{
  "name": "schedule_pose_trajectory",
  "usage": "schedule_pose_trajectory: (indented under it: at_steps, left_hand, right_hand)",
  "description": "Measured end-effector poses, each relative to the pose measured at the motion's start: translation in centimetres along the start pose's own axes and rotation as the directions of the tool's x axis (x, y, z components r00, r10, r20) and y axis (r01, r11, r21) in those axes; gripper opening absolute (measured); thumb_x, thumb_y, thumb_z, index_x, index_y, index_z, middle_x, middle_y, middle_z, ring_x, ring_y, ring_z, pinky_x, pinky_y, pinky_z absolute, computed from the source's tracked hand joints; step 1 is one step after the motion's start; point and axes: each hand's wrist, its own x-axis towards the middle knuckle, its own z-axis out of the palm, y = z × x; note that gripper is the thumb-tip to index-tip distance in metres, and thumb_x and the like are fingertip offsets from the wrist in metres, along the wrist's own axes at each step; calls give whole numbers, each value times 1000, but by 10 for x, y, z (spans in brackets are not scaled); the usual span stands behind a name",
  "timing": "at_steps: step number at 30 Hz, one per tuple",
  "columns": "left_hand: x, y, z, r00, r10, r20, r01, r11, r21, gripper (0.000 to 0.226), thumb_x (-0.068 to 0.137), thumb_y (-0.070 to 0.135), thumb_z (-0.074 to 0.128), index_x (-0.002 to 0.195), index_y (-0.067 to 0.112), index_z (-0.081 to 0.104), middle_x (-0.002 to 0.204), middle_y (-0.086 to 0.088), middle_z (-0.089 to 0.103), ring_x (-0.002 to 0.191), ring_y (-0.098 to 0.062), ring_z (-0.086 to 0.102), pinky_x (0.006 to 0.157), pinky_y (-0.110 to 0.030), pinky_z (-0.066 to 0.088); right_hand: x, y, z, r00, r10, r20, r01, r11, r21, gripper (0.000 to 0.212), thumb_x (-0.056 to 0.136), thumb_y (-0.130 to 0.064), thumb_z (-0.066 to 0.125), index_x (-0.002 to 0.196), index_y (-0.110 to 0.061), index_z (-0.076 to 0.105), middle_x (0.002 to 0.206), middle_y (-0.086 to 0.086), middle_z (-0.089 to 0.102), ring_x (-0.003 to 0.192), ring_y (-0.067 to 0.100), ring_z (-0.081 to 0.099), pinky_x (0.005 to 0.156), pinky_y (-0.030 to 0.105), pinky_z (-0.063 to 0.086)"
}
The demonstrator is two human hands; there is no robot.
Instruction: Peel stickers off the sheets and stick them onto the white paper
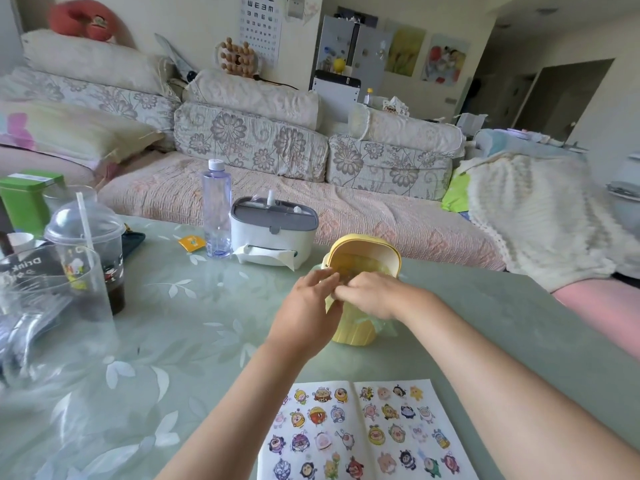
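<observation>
A white sheet (355, 427) covered with several cartoon stickers lies flat at the table's near edge, creased down its middle. I cannot tell if it is a sticker sheet or the white paper. Both my hands are farther out, above the open mouth of a small yellow bin (356, 336) lined with a pale green bag. My left hand (304, 306) reaches in with its fingers stretched toward the fingertips of my right hand (372, 294). My right hand's fingers are curled, and the fingertips meet. Whatever lies between them is hidden.
A white and grey tissue box (273, 233) and a clear water bottle (217, 209) stand beyond the bin. At the left are a domed plastic cup with a straw (86, 251), a clear glass (52, 289) and a green tin (29, 199). A sofa runs behind the table.
</observation>
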Motion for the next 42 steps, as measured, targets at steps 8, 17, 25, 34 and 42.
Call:
schedule_pose_trajectory:
  at_steps: [8, 17, 25, 34, 42]
  left_hand:
    - [2, -1, -7, 998, 6, 61, -6, 1000, -7, 49, 92, 19, 63, 140, 20, 55, 143, 3, 50, 118, -17, 56, 98, -25, 45]
    - [0, 0, -7, 996, -50, 79, 50, 999, 3, 48, 91, 24, 64, 139, 24, 55, 145, 4, 44, 122, -12, 54, 92, -20, 44]
    - [2, -1, -11, 998, -47, 47, 50, 997, -67, 59, 92, 19, 62, 147, 22, 42, 140, 10, 44, 123, -4, 48, 100, -21, 44]
    - [0, 14, -13, 988, 51, 148, -49, 999, -20, 64, 99, 35, 53, 155, 39, 22, 164, 13, 13, 150, -6, 14, 116, -24, 22]
    - [0, 23, -24, 990, 3, 140, -7, 1000, 28, 64, 96, 44, 55, 154, 39, 27, 162, 13, 20, 148, -9, 18, 115, -30, 26]
  right_hand:
    - [-21, 26, -10, 945, -127, -300, 174, 975, 135, 28, 89, -35, 59, 112, -31, 74, 113, -13, 72, 106, 6, 63, 97, 18, 47]
    - [-13, 38, -20, 886, -98, -453, 65, 994, -89, 69, 97, -48, 48, 157, -30, 22, 166, 0, 14, 150, 25, 20, 121, 42, 20]
    - [-34, 42, 24, 781, -188, -595, 117, 981, -157, 60, 96, -41, 51, 151, -25, 35, 159, 1, 23, 144, 21, 26, 115, 42, 30]
    - [-39, 42, 47, 727, -166, -666, 142, 986, -91, 70, 90, -40, 56, 154, -30, 30, 162, 9, 17, 148, 28, 22, 115, 47, 31]
    - [-41, 40, 47, 826, -137, -546, 127, 990, -57, 82, 97, -51, 50, 158, -39, -3, 164, -1, -26, 153, 24, -13, 122, 53, 13]
